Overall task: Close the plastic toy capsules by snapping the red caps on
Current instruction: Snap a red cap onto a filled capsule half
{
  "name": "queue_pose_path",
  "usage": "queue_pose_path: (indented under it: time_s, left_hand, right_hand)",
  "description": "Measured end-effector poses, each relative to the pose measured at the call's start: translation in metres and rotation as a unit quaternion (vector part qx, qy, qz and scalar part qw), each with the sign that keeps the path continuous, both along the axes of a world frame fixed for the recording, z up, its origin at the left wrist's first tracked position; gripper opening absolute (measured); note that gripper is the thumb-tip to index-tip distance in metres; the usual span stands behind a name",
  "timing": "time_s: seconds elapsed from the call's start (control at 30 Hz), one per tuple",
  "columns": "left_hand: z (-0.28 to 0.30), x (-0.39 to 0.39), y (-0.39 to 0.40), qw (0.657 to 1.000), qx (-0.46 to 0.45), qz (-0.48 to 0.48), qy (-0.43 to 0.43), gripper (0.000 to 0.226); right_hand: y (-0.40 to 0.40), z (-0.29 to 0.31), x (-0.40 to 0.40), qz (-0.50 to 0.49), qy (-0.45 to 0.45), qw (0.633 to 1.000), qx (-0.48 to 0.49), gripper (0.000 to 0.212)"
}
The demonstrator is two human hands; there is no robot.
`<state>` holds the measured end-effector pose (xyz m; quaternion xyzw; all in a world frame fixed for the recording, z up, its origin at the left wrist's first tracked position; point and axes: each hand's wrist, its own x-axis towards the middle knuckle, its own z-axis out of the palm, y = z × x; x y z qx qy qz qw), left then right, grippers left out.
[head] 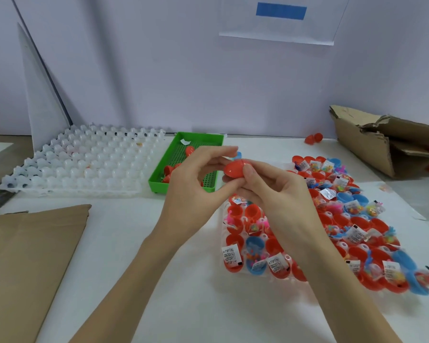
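Note:
A red capsule (234,168) is held above the table between both hands. My left hand (196,184) pinches its left end with thumb below and fingers arched over it. My right hand (275,191) grips its right end, thumb on top. Below them a clear tray (223,219) holds several open red and blue capsule halves (254,212) with small bagged toys and paper slips inside. A green tray (156,180) behind my left hand holds a few loose red caps (169,170).
An empty white moulded tray (84,159) lies at the back left. Brown cardboard (22,256) covers the near left. A torn cardboard box (382,139) stands at the back right, with a red capsule (313,138) beside it.

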<state>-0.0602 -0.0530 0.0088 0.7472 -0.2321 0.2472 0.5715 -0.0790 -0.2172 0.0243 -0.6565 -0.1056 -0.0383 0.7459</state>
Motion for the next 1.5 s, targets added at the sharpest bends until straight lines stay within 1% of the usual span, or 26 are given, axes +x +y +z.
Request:
queue_pose_path:
  time_s: [0.1,0.17,0.27,0.33,0.43,0.5,0.57,0.63,0.7,0.8,0.87,0.93,1.0,1.07,1.13,1.2,1.27,1.37,1.43,1.5]
  left_hand:
    - [0.002,0.000,0.002,1.000,0.006,0.030,-0.007,0.034]
    - [0.003,-0.001,0.002,0.999,0.019,0.048,-0.009,0.034]
    - [0.005,-0.002,0.004,0.999,0.017,0.051,-0.008,0.035]
    - [0.006,-0.002,0.006,0.998,0.029,0.047,-0.028,0.036]
    - [0.004,-0.002,0.008,0.991,0.082,0.057,-0.085,0.036]
    - [0.003,-0.001,0.007,0.988,0.100,0.067,-0.092,0.036]
    - [0.004,-0.001,0.005,0.990,0.094,0.068,-0.076,0.037]
    - [0.006,-0.002,0.003,0.993,0.094,0.044,-0.057,0.037]
    - [0.007,-0.004,0.002,0.995,0.093,0.010,-0.028,0.039]
    - [0.005,-0.007,-0.003,0.995,0.101,0.011,-0.022,0.041]
    - [0.002,-0.008,-0.008,0.993,0.111,0.026,-0.036,0.047]
    - [-0.001,-0.009,-0.011,0.992,0.114,0.035,-0.043,0.055]
    - [-0.003,-0.009,-0.013,0.992,0.112,0.037,-0.046,0.064]
    - [-0.003,-0.008,-0.013,0.992,0.109,0.040,-0.055,0.067]
    - [-0.002,-0.007,-0.013,0.994,0.090,0.033,-0.057,0.062]
    - [-0.001,-0.009,-0.013,0.998,0.044,0.014,-0.035,0.056]
    - [0.001,-0.011,-0.011,0.999,0.022,0.019,-0.025,0.045]
    - [0.005,-0.010,-0.005,0.997,0.051,0.034,-0.051,0.032]
    - [0.008,-0.010,-0.003,0.995,0.071,0.028,-0.069,0.032]
    - [0.010,-0.010,-0.003,0.993,0.084,0.027,-0.083,0.031]
  right_hand:
    - [0.000,0.000,0.000,0.021,0.005,1.000,0.019,0.025]
    - [0.001,-0.001,0.000,0.018,-0.003,1.000,0.013,0.027]
    - [0.000,-0.001,0.001,0.012,-0.012,1.000,-0.003,0.031]
    - [-0.001,-0.001,0.001,0.026,-0.009,1.000,-0.006,0.032]
    - [-0.003,-0.002,0.002,0.034,-0.010,0.999,-0.019,0.029]
    - [0.000,-0.003,0.001,0.034,-0.004,0.999,0.004,0.026]
    - [0.005,-0.002,0.000,0.045,0.026,0.996,0.071,0.028]
    - [0.006,0.001,-0.001,0.085,0.077,0.980,0.163,0.036]
    - [0.005,0.003,-0.001,0.128,0.114,0.960,0.223,0.039]
    - [0.005,0.002,-0.001,0.185,0.165,0.926,0.286,0.039]
    - [0.007,0.001,-0.001,0.221,0.192,0.895,0.336,0.038]
    - [0.009,-0.001,-0.002,0.246,0.209,0.873,0.366,0.034]
    - [0.011,-0.002,-0.002,0.252,0.220,0.858,0.389,0.029]
    - [0.012,-0.002,-0.003,0.239,0.234,0.848,0.410,0.029]
    - [0.014,0.000,-0.005,0.232,0.245,0.844,0.418,0.033]
    - [0.016,0.001,-0.007,0.234,0.245,0.839,0.426,0.041]
    - [0.017,0.003,-0.010,0.240,0.239,0.839,0.426,0.043]
    - [0.016,0.004,-0.010,0.245,0.232,0.838,0.429,0.043]
    - [0.015,0.003,-0.007,0.240,0.223,0.848,0.417,0.043]
    - [0.016,0.002,-0.005,0.241,0.214,0.858,0.399,0.039]
